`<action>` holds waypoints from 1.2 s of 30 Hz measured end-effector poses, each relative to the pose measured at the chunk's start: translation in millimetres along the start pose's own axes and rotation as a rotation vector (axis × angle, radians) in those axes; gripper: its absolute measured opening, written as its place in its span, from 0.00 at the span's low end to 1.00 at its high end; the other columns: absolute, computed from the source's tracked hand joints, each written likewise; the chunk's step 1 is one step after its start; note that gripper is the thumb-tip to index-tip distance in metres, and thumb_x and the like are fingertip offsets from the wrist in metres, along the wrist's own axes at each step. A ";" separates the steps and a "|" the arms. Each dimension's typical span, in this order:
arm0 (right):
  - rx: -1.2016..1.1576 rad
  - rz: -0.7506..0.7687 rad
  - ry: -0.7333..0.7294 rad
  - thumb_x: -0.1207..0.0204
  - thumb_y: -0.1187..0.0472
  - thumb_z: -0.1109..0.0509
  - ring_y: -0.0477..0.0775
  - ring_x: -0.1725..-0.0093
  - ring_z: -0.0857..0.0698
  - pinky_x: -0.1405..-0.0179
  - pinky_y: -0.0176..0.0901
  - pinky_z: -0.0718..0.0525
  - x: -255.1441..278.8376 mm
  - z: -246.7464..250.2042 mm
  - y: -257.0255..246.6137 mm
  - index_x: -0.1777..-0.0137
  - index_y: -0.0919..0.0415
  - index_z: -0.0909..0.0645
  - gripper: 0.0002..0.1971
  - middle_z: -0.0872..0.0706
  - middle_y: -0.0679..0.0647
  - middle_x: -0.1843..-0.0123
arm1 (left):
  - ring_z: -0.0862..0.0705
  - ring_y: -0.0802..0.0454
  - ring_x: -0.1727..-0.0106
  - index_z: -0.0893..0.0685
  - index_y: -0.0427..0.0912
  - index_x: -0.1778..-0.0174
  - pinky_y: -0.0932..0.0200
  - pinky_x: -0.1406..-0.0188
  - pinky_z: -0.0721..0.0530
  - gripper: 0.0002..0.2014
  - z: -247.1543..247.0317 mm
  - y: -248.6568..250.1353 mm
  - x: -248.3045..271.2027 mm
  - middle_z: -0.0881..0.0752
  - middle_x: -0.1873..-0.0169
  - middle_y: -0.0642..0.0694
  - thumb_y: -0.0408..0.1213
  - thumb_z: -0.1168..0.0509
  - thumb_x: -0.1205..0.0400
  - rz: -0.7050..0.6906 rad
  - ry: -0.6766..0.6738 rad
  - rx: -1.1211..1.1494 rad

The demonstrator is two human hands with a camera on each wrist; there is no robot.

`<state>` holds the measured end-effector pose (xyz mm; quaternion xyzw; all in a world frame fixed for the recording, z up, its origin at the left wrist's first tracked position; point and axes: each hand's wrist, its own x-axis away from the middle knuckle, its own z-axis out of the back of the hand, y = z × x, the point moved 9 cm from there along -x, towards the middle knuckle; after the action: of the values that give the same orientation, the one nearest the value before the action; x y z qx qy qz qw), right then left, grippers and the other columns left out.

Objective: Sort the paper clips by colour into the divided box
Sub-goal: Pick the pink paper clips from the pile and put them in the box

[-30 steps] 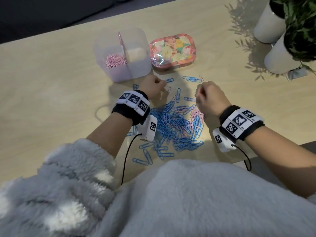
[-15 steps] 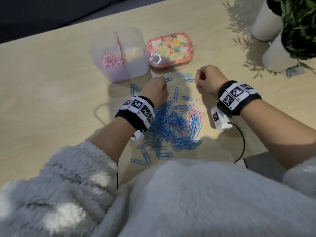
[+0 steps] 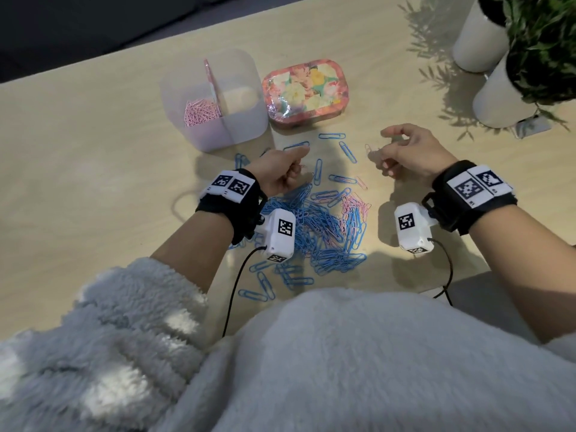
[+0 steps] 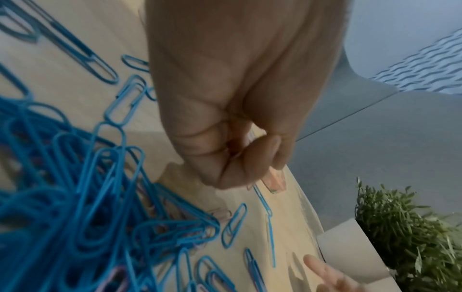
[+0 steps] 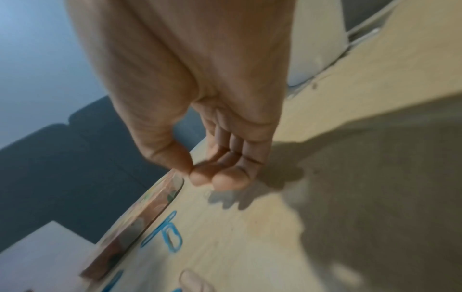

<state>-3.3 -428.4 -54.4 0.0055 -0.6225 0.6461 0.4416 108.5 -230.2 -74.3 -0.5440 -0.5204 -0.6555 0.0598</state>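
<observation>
A translucent divided box [image 3: 249,126] stands at the back; its left compartment holds pink paper clips [image 3: 201,112], and I see nothing in the right one. A heap of blue paper clips [image 3: 318,226] [image 4: 75,197] with a few pink ones [image 3: 355,207] mixed in lies in front of me. My left hand [image 3: 280,169] [image 4: 240,154] hovers at the heap's far edge, curled into a fist, with pink showing between the fingers. My right hand [image 3: 405,151] [image 5: 197,173] is raised to the right, thumb against fingertips, pinching a thin pink clip [image 3: 369,148].
A floral tin [image 3: 305,92] [image 5: 150,213] sits right of the box. Two white plant pots [image 3: 498,98] stand at the back right. Loose blue clips [image 3: 347,151] [image 5: 170,235] lie between the tin and the heap. The table's near edge is by my right forearm.
My right hand went from the heap to the clips near the tin, then lifted and turned rightward with a pink clip. My left hand stayed curled at the heap's far edge.
</observation>
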 end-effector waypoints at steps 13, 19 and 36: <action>0.286 0.204 -0.203 0.29 0.60 0.28 0.52 0.80 0.27 0.80 0.38 0.29 11.1 -57.9 -5.4 0.64 0.63 0.20 0.07 0.23 0.57 0.76 | 0.21 0.53 0.62 0.17 0.41 0.56 0.59 0.60 0.24 0.06 -0.1 28.4 6.8 0.17 0.62 0.48 0.40 0.33 0.23 -0.418 0.198 -0.960; 0.699 0.317 -0.227 0.31 0.57 0.25 0.48 0.77 0.26 0.71 0.42 0.30 10.7 -71.4 -9.1 0.67 0.60 0.18 0.09 0.24 0.48 0.79 | 0.17 0.43 0.52 0.17 0.40 0.57 0.49 0.49 0.16 0.04 -16.8 24.3 8.3 0.14 0.54 0.42 0.35 0.35 0.23 -0.507 0.218 -1.192; 0.878 0.405 -0.165 0.35 0.59 0.27 0.58 0.61 0.20 0.62 0.47 0.25 23.2 -75.9 -9.1 0.65 0.57 0.19 0.04 0.20 0.51 0.66 | 0.32 0.55 0.74 0.25 0.44 0.69 0.64 0.79 0.36 0.16 6.3 32.5 -1.1 0.23 0.78 0.50 0.35 0.49 0.16 -0.252 0.135 -0.450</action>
<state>29.1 -355.5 -51.3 0.1213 -0.3129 0.9178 0.2123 134.0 -240.6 -55.9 -0.4296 -0.4201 -0.7917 -0.1101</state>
